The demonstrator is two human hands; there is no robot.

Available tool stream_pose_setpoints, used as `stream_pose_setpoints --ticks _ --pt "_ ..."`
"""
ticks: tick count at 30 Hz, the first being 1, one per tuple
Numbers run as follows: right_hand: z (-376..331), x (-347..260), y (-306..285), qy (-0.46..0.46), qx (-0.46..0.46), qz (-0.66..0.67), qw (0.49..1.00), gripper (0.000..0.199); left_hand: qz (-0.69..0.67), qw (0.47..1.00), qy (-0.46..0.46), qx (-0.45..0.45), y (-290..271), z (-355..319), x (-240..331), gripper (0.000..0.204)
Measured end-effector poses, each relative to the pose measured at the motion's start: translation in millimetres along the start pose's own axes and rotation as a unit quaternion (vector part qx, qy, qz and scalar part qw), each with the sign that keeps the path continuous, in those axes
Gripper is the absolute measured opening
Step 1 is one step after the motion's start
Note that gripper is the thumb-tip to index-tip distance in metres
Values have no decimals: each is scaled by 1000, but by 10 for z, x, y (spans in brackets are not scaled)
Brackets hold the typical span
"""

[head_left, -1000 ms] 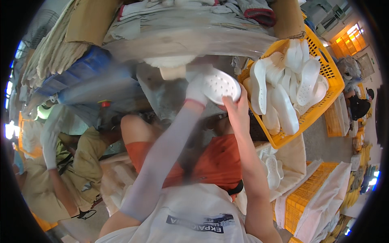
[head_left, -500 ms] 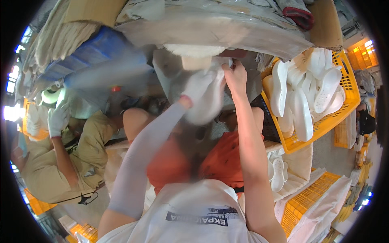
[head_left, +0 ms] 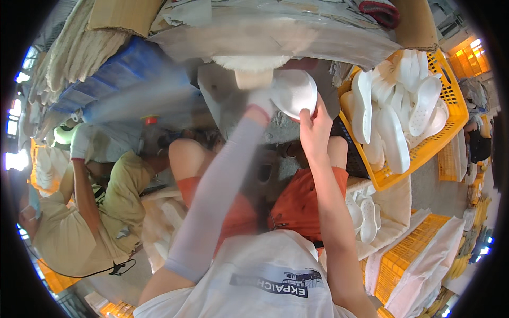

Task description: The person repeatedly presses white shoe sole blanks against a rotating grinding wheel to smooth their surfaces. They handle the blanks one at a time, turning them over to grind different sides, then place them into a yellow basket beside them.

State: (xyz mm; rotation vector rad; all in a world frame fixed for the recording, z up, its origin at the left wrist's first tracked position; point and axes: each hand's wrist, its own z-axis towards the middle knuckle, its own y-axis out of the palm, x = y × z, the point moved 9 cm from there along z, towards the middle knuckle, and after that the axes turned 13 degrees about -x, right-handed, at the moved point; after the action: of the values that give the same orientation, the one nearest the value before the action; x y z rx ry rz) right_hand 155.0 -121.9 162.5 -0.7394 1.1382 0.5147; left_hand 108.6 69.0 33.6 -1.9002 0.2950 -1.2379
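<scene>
A white shoe sole (head_left: 298, 94) is tilted up just right of a white fuzzy wheel (head_left: 248, 62) with a pale tan hub. My right hand (head_left: 316, 127), bare, grips the sole's near right edge, thumb on its face. In a white glove with a red cuff, my left hand (head_left: 261, 100) reaches to the left side of the sole under the hub. Its fingers are blurred and partly hidden, so their hold does not show clearly. Whether the sole touches the wheel cannot be made out.
A yellow basket (head_left: 392, 177) heaped with white soles (head_left: 392, 135) stands at my right. More soles (head_left: 367, 220) lie in a cloth-lined container below it. A co-worker's gloved hand (head_left: 82, 142) is at far left. A grey sheet-covered ledge (head_left: 318, 42) overhangs the wheel.
The sole has swung from hanging low toward my knees to standing up right of the hub. My left hand moved up and right; my right hand came slightly nearer.
</scene>
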Motion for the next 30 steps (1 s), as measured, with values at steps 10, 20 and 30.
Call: stream_pose_setpoints --ticks 10,20,30 --pt "659 335 61 138 -125 44 982 32 -50 995 -81 -38 -492 -422 -588 78" --pt "654 414 355 108 -65 -84 988 73 -431 900 -30 -66 -226 -774 34 37" --pt "-683 70 217 55 -15 -167 984 87 -554 827 -15 -99 225 -1051 214 43"
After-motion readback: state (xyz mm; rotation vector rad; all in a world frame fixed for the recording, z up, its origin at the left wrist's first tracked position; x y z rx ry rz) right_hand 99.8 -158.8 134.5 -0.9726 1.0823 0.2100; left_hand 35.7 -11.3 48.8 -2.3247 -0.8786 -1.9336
